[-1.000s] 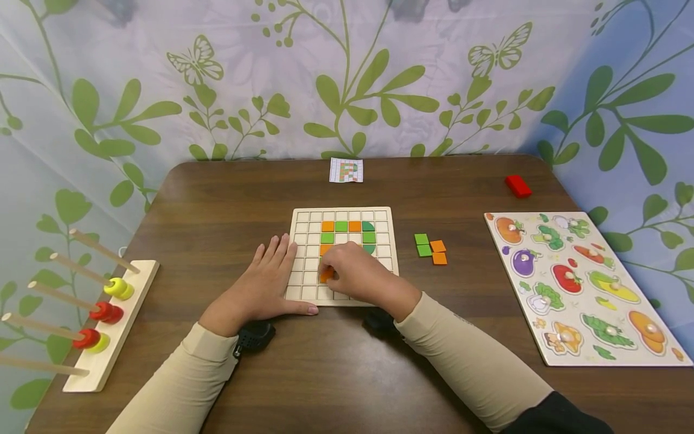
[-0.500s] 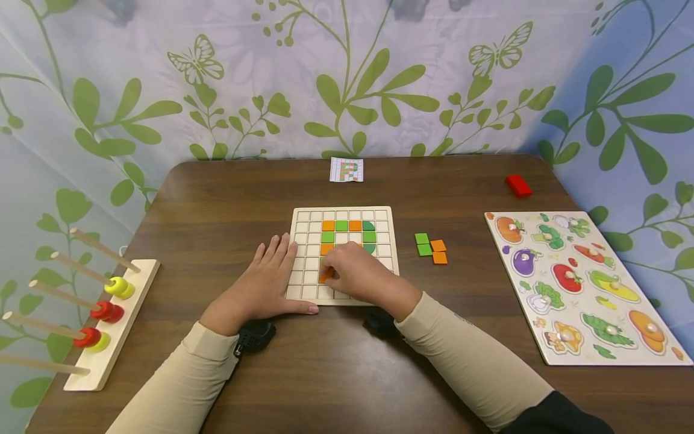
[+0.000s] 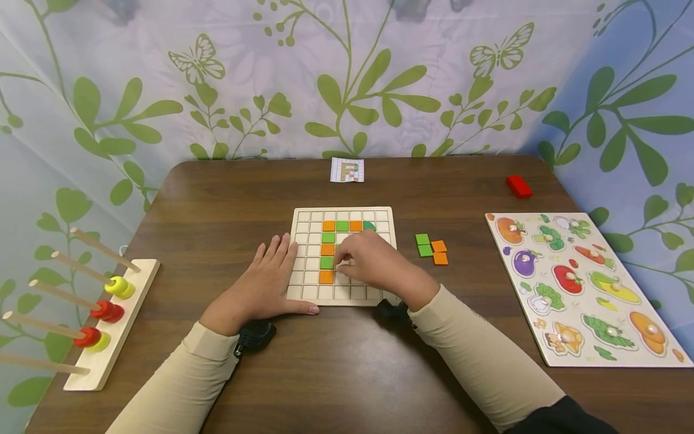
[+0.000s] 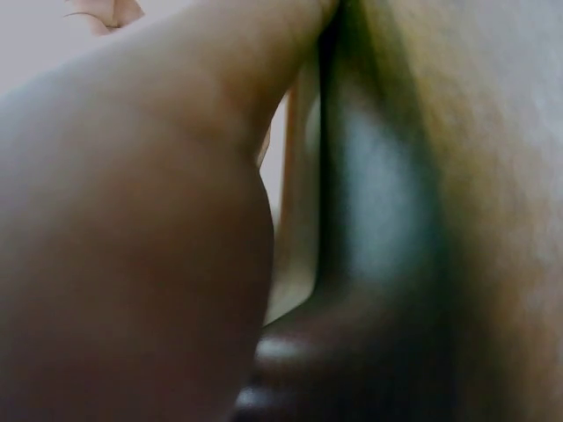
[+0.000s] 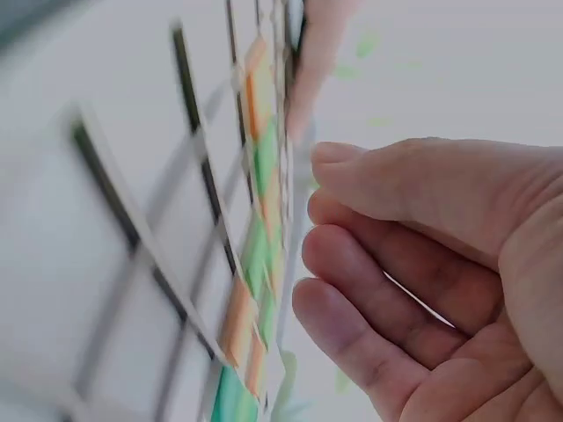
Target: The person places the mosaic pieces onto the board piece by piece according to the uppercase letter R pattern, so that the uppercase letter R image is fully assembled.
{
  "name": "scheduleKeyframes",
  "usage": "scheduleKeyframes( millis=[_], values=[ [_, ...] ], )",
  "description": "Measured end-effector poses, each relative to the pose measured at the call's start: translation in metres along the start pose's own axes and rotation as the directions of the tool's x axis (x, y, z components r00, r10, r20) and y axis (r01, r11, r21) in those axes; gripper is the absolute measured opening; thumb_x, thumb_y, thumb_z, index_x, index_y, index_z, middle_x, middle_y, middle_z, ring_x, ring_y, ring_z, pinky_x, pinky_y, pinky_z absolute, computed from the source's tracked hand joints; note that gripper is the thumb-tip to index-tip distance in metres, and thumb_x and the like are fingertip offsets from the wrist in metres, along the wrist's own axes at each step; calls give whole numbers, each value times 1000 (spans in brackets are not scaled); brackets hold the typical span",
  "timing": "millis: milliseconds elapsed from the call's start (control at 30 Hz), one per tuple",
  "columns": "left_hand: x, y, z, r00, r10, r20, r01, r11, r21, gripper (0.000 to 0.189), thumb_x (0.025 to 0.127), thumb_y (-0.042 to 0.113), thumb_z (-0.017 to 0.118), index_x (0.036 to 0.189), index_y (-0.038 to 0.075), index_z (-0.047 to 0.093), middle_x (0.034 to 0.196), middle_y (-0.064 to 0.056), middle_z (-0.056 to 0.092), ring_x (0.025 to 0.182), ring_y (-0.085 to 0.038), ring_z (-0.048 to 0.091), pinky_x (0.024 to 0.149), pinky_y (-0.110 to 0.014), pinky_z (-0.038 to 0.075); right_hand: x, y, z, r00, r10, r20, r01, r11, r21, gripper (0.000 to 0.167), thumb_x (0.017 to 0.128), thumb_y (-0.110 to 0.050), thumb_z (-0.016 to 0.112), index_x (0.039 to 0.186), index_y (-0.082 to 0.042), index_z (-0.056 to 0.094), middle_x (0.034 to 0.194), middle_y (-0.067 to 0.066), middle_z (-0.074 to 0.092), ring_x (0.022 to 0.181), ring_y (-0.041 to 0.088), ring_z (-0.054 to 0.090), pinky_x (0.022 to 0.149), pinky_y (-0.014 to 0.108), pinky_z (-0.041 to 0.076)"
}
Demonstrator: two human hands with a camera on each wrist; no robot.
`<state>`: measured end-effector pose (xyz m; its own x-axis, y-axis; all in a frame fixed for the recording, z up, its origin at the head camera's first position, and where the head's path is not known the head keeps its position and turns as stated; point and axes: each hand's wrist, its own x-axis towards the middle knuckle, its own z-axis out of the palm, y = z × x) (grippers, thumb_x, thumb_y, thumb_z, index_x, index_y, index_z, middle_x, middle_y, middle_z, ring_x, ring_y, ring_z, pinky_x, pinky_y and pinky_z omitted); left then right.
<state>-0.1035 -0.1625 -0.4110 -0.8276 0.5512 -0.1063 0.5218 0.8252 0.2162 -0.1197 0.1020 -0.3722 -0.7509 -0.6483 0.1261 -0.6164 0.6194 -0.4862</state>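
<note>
A wooden grid board point(image 3: 303, 290) holds a column of orange and green square tiles, ending in an orange tile point(image 3: 326, 277) at its near end. More tiles run along its top row to a rounded dark green tile point(image 3: 369, 226). My left hand point(image 3: 260, 286) lies flat with spread fingers at the board's left edge, thumb along the near corner. Over the board, my right hand point(image 3: 374, 259) hovers just right of the column, covering some tiles. Its fingers point(image 5: 339, 321) are loosely bent with nothing between them and the thumb, as the right wrist view shows.
Right of the board lie two green tiles point(image 3: 422, 240) and two orange tiles point(image 3: 440, 258). A pattern card point(image 3: 347, 170) is at the back. A vegetable puzzle point(image 3: 591, 289) and red block point(image 3: 518, 186) are to the right; a peg stand point(image 3: 138, 289) with rings stands left.
My right hand has let go of the orange tile at the column's near end and moved up and right, uncovering that tile and the green one above. My left hand stays put.
</note>
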Motion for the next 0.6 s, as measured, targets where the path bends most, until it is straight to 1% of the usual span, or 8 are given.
scheduleKeyframes(
  millis=[67, 200, 333, 600],
  values=[
    [0, 0, 0, 1000, 1, -4, -1, 1000, -1, 147, 71, 99, 55, 164, -8, 17, 170, -30, 10, 156, -47, 9, 122, -63, 12, -3, 5, -7, 999, 28, -25, -28, 1000, -4, 5, 91, -5, 83, 94, -9, 84, 91, -4, 77, 85, 14, 70, 79, 31, 57],
    [0, 0, 1, 1000, -2, -7, 2, 1000, -9, 147, 71, 98, 57, 165, -8, 17, 170, -30, 10, 156, -48, 9, 122, -63, 12, -8, 18, -20, 994, 97, -58, -96, 995, 22, 3, 93, -9, 82, 96, -9, 84, 92, -4, 76, 88, 15, 71, 82, 34, 57],
    [0, 0, 1, 1000, -6, -2, 6, 1000, -17, 147, 71, 98, 58, 165, -7, 16, 170, -29, 10, 156, -47, 8, 122, -62, 11, -13, 29, -30, 983, 169, -78, -166, 985, 40, 3, 94, -13, 83, 95, -10, 84, 91, -5, 75, 87, 16, 70, 80, 36, 56],
    [0, 0, 2, 1000, -4, -5, 4, 1000, -12, 147, 71, 97, 60, 165, -7, 16, 170, -29, 10, 156, -47, 9, 122, -62, 12, -21, 49, -45, 961, 248, -125, -242, 968, 60, 3, 94, -12, 82, 95, -10, 84, 89, -4, 74, 82, 15, 68, 76, 39, 55]
  ],
)
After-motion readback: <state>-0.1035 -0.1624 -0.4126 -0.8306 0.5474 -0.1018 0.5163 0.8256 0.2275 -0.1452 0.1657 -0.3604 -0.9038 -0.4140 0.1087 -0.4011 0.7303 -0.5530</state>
